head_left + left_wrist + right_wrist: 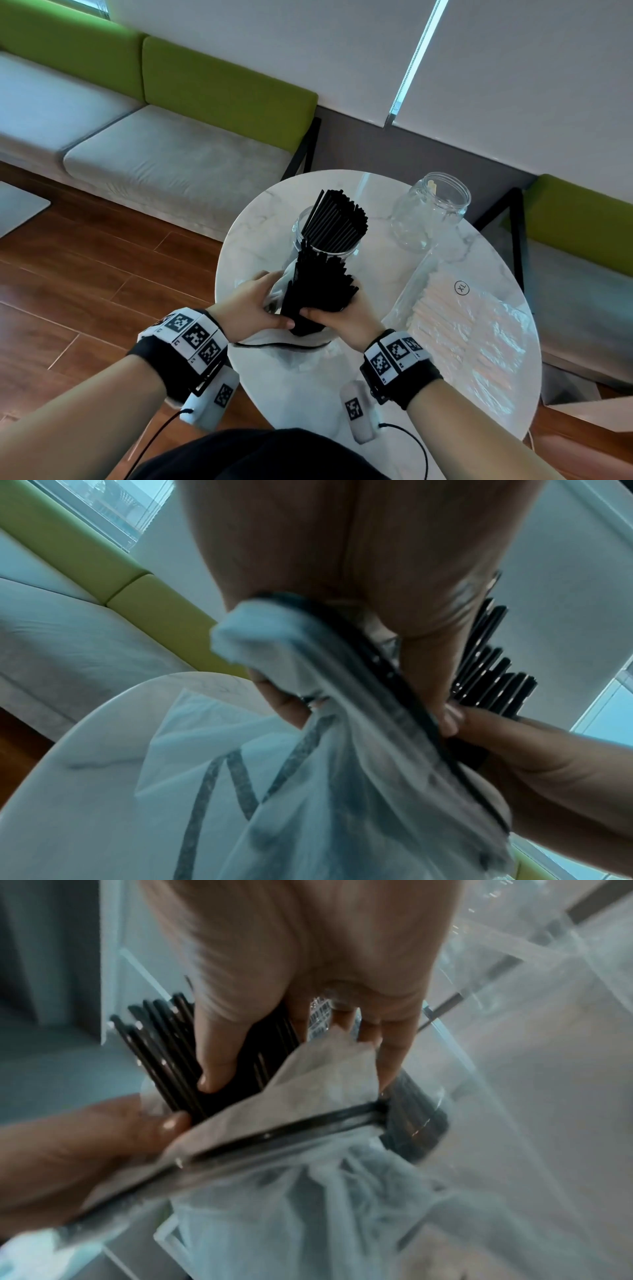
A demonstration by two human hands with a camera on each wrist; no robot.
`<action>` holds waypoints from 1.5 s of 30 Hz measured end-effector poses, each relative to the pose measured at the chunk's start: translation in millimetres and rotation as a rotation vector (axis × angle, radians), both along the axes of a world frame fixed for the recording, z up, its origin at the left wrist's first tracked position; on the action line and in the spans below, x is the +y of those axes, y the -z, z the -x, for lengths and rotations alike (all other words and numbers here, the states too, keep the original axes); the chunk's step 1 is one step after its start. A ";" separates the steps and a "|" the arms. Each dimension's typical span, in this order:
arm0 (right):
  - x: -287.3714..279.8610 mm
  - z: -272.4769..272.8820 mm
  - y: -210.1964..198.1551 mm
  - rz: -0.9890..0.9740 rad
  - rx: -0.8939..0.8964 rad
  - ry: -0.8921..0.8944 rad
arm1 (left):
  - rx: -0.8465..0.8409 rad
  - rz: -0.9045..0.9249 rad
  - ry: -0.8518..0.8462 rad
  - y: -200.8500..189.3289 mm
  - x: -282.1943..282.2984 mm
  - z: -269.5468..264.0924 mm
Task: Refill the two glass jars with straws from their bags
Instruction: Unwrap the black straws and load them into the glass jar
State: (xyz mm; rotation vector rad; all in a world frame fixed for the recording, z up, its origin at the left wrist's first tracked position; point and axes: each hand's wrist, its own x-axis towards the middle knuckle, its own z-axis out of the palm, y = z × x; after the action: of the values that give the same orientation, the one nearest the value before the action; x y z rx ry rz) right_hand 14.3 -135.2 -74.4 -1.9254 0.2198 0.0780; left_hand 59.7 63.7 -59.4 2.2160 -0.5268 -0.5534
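Note:
A glass jar (346,255) near the middle of the round table holds a sheaf of black straws (337,221) that stick up out of its mouth. In front of it my right hand (339,317) grips a second bundle of black straws (320,291), half out of a thin white bag (274,777). My left hand (260,305) pinches the bag's rim beside the bundle. A second glass jar (430,212) stands at the far right, nearly empty. A clear bag of pale straws (459,322) lies flat on the table's right side.
The white marble table (260,219) is small and round, its edge close on every side. A grey and green bench (178,154) runs along the wall behind. Wooden floor (68,274) lies to the left. Cables trail from both wristbands.

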 end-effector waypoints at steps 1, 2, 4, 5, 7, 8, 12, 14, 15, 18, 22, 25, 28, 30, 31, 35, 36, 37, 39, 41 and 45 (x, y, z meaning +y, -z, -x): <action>-0.3 1.0 -4.3 0.081 -0.006 -0.002 | 0.002 -0.015 -0.001 0.5 1.2 -0.3; -0.7 2.6 -9.9 0.197 -0.023 -0.015 | 0.003 -0.024 -0.003 1.3 2.1 -0.3; 0.4 7.1 -25.2 0.389 -0.066 -0.088 | 0.003 -0.016 -0.004 0.8 1.4 0.0; 2.8 8.3 -30.6 0.411 -0.099 -0.112 | 0.000 0.001 -0.005 -1.1 0.2 1.0; 9.0 7.2 -36.0 0.434 -0.174 -0.163 | -0.002 0.067 -0.032 -4.1 -2.9 3.4; 10.8 4.8 -33.5 0.454 -0.208 -0.181 | 0.001 0.114 -0.060 -5.0 -3.5 4.2; 15.0 -4.9 -26.2 0.432 -0.254 -0.216 | 0.005 0.236 -0.157 -9.3 1.4 4.6; 15.7 -6.4 -24.4 0.424 -0.240 -0.223 | 0.006 0.196 -0.145 -9.3 4.1 3.1; 16.7 -6.6 -24.3 0.419 -0.241 -0.222 | 0.016 0.186 -0.146 -9.8 4.8 2.6; 16.7 -9.8 -23.0 0.377 -0.243 -0.182 | 0.030 0.187 -0.154 -12.6 5.6 1.6; 13.6 -15.1 -27.2 0.293 -0.185 -0.150 | 0.037 0.168 -0.154 -15.7 3.6 1.2; 12.5 -16.1 -31.6 0.191 -0.115 -0.135 | 0.043 0.172 -0.160 -17.4 1.1 1.1; 10.7 -16.6 -31.6 0.125 -0.107 -0.112 | 0.059 0.186 -0.179 -21.0 -2.1 1.8; 8.8 -16.4 -29.1 0.051 -0.110 -0.093 | 0.070 0.193 -0.203 -22.6 -3.9 2.0; 7.7 -16.6 -27.6 0.016 -0.104 -0.073 | 0.068 0.193 -0.210 -22.9 -4.6 1.7; 5.5 -14.7 -30.2 -0.118 -0.081 0.006 | 0.066 0.197 -0.222 -27.5 -9.4 3.2; 5.4 -13.9 -31.1 -0.143 -0.080 0.040 | 0.078 0.208 -0.234 -27.4 -11.1 3.3; 5.2 -13.1 -31.8 -0.166 -0.083 0.076 | 0.090 0.223 -0.250 -27.9 -12.8 3.7; 5.5 -11.7 -31.3 -0.188 -0.091 0.157 | 0.096 0.235 -0.279 -27.7 -15.6 3.9; 6.5 -10.4 -30.4 -0.186 -0.111 0.238 | 0.116 0.247 -0.286 -28.0 -19.0 4.7; 6.6 -8.5 -29.9 -0.211 -0.147 0.329 | 0.188 0.302 -0.287 -30.4 -24.7 6.6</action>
State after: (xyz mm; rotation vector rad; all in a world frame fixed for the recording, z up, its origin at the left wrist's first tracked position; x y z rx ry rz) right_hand 22.9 -128.5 -44.5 -1.6552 0.4097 -0.2490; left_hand 53.1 39.0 -29.0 1.8854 -0.1750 -0.4873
